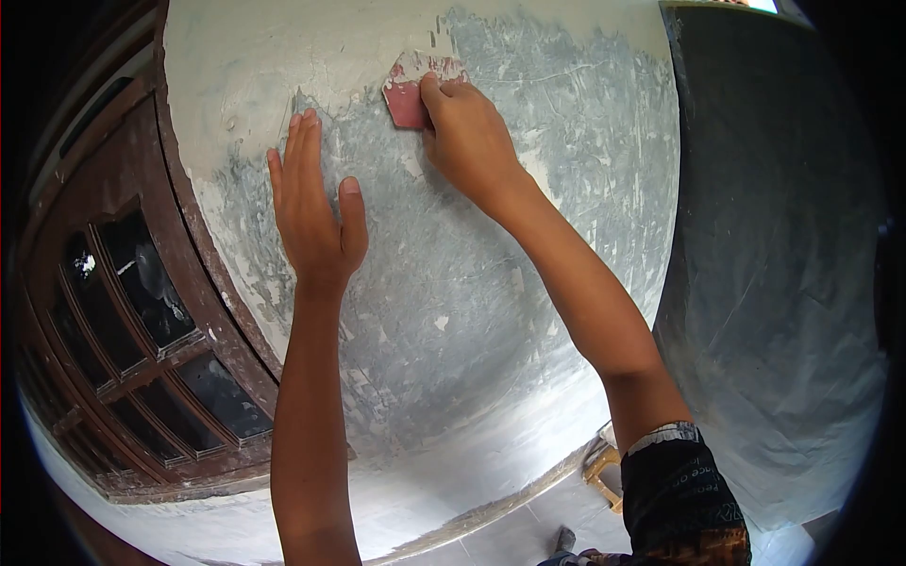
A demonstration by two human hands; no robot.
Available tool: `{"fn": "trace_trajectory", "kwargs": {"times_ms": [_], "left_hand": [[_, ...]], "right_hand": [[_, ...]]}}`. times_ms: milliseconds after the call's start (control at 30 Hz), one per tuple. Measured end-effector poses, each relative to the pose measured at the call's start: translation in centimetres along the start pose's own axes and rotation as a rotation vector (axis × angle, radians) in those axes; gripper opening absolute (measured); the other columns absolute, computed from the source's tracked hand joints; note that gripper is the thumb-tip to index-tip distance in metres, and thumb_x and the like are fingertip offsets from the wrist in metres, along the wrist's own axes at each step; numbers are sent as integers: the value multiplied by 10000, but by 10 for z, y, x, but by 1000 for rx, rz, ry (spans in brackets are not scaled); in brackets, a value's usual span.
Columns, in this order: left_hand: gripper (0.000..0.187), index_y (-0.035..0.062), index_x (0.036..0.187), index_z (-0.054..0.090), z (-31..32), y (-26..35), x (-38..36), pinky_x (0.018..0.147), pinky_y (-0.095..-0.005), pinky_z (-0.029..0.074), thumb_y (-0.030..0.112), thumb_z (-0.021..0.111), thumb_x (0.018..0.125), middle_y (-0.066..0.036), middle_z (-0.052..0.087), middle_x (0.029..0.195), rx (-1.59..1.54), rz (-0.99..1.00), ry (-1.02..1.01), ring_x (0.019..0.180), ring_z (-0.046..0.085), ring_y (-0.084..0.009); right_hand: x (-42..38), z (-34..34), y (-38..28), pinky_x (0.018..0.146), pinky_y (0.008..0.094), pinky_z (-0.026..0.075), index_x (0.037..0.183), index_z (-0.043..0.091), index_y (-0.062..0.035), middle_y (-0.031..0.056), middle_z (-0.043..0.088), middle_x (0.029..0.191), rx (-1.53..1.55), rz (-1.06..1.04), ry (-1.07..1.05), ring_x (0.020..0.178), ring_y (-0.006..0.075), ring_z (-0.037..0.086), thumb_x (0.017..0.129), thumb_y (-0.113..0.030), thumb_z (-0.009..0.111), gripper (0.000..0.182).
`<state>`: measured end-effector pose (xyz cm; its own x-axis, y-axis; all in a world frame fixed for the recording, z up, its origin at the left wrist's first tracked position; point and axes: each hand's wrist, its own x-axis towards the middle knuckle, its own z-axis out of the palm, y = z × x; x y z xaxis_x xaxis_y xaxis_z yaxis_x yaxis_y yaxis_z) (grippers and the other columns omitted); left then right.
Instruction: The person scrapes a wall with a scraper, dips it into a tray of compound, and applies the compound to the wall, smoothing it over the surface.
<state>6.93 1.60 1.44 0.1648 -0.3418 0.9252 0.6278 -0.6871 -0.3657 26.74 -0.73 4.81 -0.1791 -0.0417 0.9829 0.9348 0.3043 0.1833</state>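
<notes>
A wall (pixel 425 311) with patchy grey and off-white surfaces fills the middle. My left hand (pixel 317 212) lies against it, fingers stretched upward and thumb apart, holding nothing. Higher and to the right, my right hand (pixel 470 137) grips a flat, angular red scraper (pixel 407 106) with pale smears along its upper part. The scraper rests against the wall near the border between the off-white coating and the grey area. My right fingers partly hide its right side.
A brown wooden window frame (pixel 179 363) with dark glass panes stands at the left. Dark sheeting (pixel 769 264) hangs at the right. Below are a tiled floor (pixel 514 538) and a small yellowish stool-like object (pixel 604 478).
</notes>
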Motion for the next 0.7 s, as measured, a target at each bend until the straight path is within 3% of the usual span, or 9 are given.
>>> {"fn": "trace_trajectory", "kwargs": {"times_ms": [67, 233, 333, 367, 500, 600, 700], "left_hand": [[556, -37, 1463, 421, 1, 1, -1, 1194, -600, 163, 307, 337, 1034, -212, 490, 1490, -7, 2, 6, 1443, 395, -381], [556, -37, 1466, 417, 0, 2, 0, 1197, -593, 165, 307, 337, 1037, -211, 487, 1493, 8, 4, 5, 1442, 394, -382], [566, -60, 1444, 435, -1, 2, 1, 1193, -590, 189, 250, 440, 971, -226, 496, 1479, 8, -9, -10, 1434, 408, -389], [566, -60, 1444, 435, -1, 2, 2, 1193, -590, 189, 250, 440, 971, -226, 496, 1479, 14, -5, -4, 1434, 408, -389], [567, -60, 1446, 434, -1, 2, 0, 1188, -595, 202, 236, 449, 963, -233, 495, 1479, 27, 0, -27, 1431, 410, -397], [564, -61, 1443, 439, 0, 2, 0, 1184, -599, 208, 234, 451, 963, -237, 498, 1475, 38, 1, -25, 1428, 412, -404], [558, -50, 1453, 430, 1, 1, 1, 1191, -595, 188, 269, 397, 997, -223, 494, 1483, 44, 3, -19, 1434, 405, -391]], "right_hand": [[-12, -2, 1, 773, 437, 552, 1221, 577, 75, 201, 653, 957, 33, 2, -18, 932, 364, 638, 766, 33, 659, 464], [-59, -15, -16, 762, 419, 578, 1221, 563, 140, 187, 647, 953, -25, -1, -91, 948, 355, 640, 758, 47, 642, 478], [-67, -42, -20, 711, 439, 539, 1220, 600, 50, 173, 623, 866, 365, 68, -167, 865, 337, 639, 725, 41, 701, 505], [-57, -50, -16, 711, 439, 539, 1220, 600, 50, 173, 623, 866, 367, 60, -160, 865, 337, 639, 725, 41, 701, 505], [-1, -51, 15, 699, 448, 529, 1108, 631, 21, 174, 637, 839, 188, 120, 94, 855, 347, 640, 765, 17, 673, 345], [29, -27, 34, 698, 418, 526, 1180, 634, 25, 179, 653, 843, -11, 19, 190, 807, 329, 650, 792, 5, 673, 390], [28, -4, 31, 762, 453, 542, 1137, 606, 73, 202, 653, 860, -113, 35, 77, 893, 369, 647, 815, 28, 610, 326]]}}
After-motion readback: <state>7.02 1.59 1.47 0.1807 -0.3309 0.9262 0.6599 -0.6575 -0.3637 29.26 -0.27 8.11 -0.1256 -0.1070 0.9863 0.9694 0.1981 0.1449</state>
